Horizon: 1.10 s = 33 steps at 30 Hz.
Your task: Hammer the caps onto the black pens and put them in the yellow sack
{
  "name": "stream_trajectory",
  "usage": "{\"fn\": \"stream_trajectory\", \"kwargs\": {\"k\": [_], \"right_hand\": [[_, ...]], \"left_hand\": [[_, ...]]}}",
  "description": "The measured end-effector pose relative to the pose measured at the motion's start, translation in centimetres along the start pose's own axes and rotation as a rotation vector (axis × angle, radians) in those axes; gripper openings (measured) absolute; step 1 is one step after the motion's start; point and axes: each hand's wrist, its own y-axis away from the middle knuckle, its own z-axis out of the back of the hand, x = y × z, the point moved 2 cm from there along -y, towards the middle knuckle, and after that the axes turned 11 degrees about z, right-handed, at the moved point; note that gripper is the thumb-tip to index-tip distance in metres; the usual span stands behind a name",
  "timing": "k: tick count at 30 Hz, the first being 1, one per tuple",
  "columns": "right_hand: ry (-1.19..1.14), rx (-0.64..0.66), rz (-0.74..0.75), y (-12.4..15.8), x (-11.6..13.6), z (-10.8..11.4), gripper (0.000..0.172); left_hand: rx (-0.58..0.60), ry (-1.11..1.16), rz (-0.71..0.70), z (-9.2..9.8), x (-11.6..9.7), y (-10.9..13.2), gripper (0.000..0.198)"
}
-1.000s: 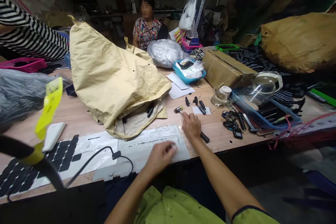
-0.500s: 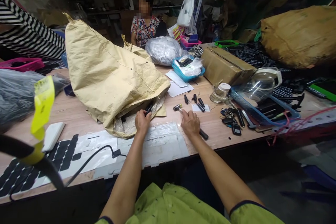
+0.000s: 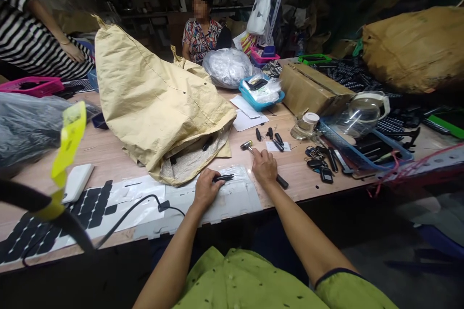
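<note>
My left hand (image 3: pixel 206 188) is closed on slim black pieces (image 3: pixel 226 177), pointed like tweezers or pens; their exact kind is unclear. It rests over the plastic-covered grey sheet (image 3: pixel 232 203) at the table's front edge. My right hand (image 3: pixel 264 168) is wrapped around a small hammer (image 3: pixel 247 145) with a metal and yellow head, its black grip showing past the wrist. To the left lies a large cream sack (image 3: pixel 159 101), its mouth facing me with bubbly lining and a black piece inside. Beyond the hammer, several short black pieces (image 3: pixel 278 138) lie around a white paper slip.
Key fobs (image 3: pixel 326 175) and a blue tray of tools (image 3: pixel 402 157) are at the right, near a glass jar (image 3: pixel 305 125) and a cardboard box (image 3: pixel 311 88). A yellow-tagged black cable arm (image 3: pixel 68 149) crosses the left foreground. One person sits across the table; another in stripes stands left.
My left hand has come out of the sack's mouth toward me, bringing the slim black pieces over the sheet. My right hand stays on the hammer. The striped person's arm has come into view.
</note>
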Motion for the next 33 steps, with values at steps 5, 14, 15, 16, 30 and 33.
{"fn": "stream_trajectory", "kwargs": {"k": [5,14,15,16,30,33], "right_hand": [[-0.266,-0.049,0.007,1.8,0.6,1.5,0.041],[-0.609,-0.098,0.32,9.2,6.1,4.4,0.045],[-0.598,-0.095,0.331,9.4,6.3,4.5,0.046],[-0.586,-0.091,0.339,9.4,6.5,4.5,0.046],[-0.475,-0.094,0.326,9.5,5.9,3.8,0.046],[-0.5,-0.092,0.321,9.3,5.5,3.6,0.043]], "left_hand": [[-0.005,0.021,0.042,-0.4,0.0,-0.4,0.013],[0.002,-0.003,0.022,-0.8,-0.1,-0.5,0.01],[0.003,0.0,0.017,-0.7,-0.1,-0.5,0.011],[0.006,0.003,0.014,-0.7,-0.2,-0.5,0.013],[0.017,0.038,0.004,-0.8,0.0,-0.6,0.016],[-0.01,0.032,0.007,-1.0,0.1,-0.6,0.016]]}}
